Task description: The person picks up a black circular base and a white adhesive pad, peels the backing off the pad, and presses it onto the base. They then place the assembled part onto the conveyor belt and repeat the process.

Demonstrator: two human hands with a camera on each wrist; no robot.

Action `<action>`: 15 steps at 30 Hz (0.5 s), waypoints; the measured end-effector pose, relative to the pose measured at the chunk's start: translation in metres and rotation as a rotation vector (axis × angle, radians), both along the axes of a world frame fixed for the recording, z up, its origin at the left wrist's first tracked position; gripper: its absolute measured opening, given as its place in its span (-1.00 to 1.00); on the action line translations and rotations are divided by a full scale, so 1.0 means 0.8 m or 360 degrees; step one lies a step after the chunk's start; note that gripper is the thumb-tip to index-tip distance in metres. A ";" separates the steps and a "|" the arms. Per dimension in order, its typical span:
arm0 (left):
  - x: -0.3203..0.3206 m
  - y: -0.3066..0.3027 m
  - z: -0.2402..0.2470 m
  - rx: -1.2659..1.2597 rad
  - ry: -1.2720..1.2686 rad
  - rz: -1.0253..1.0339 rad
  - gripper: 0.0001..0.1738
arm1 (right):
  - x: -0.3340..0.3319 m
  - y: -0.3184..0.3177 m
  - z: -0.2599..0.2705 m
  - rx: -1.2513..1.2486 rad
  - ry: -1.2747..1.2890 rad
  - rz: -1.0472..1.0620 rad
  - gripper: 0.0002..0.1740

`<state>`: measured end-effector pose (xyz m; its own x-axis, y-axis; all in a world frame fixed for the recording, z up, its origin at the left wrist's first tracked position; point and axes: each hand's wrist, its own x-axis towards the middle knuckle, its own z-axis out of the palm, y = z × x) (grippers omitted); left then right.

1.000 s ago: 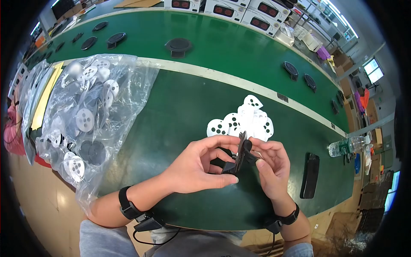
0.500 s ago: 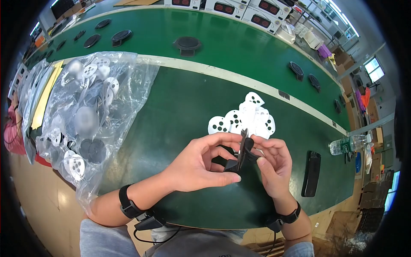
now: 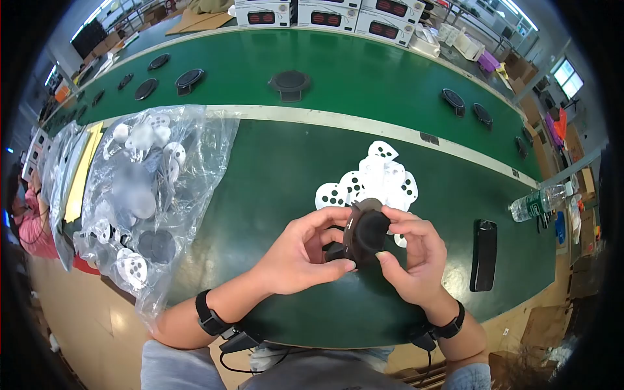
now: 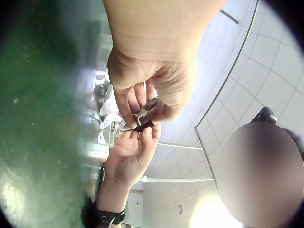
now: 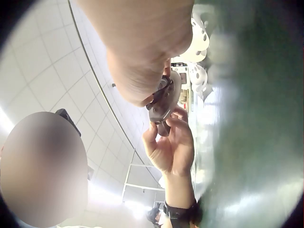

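Over the near part of the table, both hands hold a dark round device (image 3: 351, 235) with a small protruding foot. My left hand (image 3: 302, 250) grips its left side, fingers behind and thumb at the lower edge. A black round pad (image 3: 373, 232) covers its right face, and my right hand (image 3: 416, 257) pinches that pad by its edge between thumb and fingers. In the left wrist view the device (image 4: 148, 110) is edge-on between the hands. The right wrist view shows its grey rounded face (image 5: 166, 105). Just beyond lies a pile of white rounded pieces with dark holes (image 3: 383, 179).
A clear plastic bag (image 3: 195, 175) of similar white pieces and dark discs lies at left. A black phone-like slab (image 3: 483, 255) and a water bottle (image 3: 539, 204) are at right. Several black round devices (image 3: 290, 82) stand on the green belt behind, with white boxes (image 3: 328, 14) beyond.
The device has turned from nearly edge-on so the black pad's round face shows more toward the head camera. The head view has shifted slightly. Both hands keep their hold.
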<state>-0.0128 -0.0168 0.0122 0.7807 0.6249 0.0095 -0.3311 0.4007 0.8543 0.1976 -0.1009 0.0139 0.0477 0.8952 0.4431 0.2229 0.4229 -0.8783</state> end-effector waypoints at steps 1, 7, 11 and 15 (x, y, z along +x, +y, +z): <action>0.001 -0.001 0.001 0.0011 0.0013 0.0005 -0.27 | -0.001 0.000 0.001 0.0015 -0.0035 -0.0027 -0.51; -0.001 0.002 -0.005 0.0061 0.0078 -0.0039 -0.26 | -0.004 0.000 0.010 0.0089 -0.0360 -0.0185 -0.49; 0.000 0.000 -0.006 0.0081 0.0074 -0.0006 -0.25 | -0.009 0.000 0.020 0.0141 -0.0595 -0.0264 -0.50; -0.003 0.004 -0.007 0.0107 0.0158 0.0017 -0.28 | -0.008 -0.004 0.020 0.0105 -0.0906 -0.0283 -0.56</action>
<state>-0.0151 -0.0136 0.0069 0.7733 0.6335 -0.0252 -0.2474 0.3381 0.9080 0.1912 -0.1043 0.0297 -0.0669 0.8648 0.4976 0.7231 0.3857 -0.5731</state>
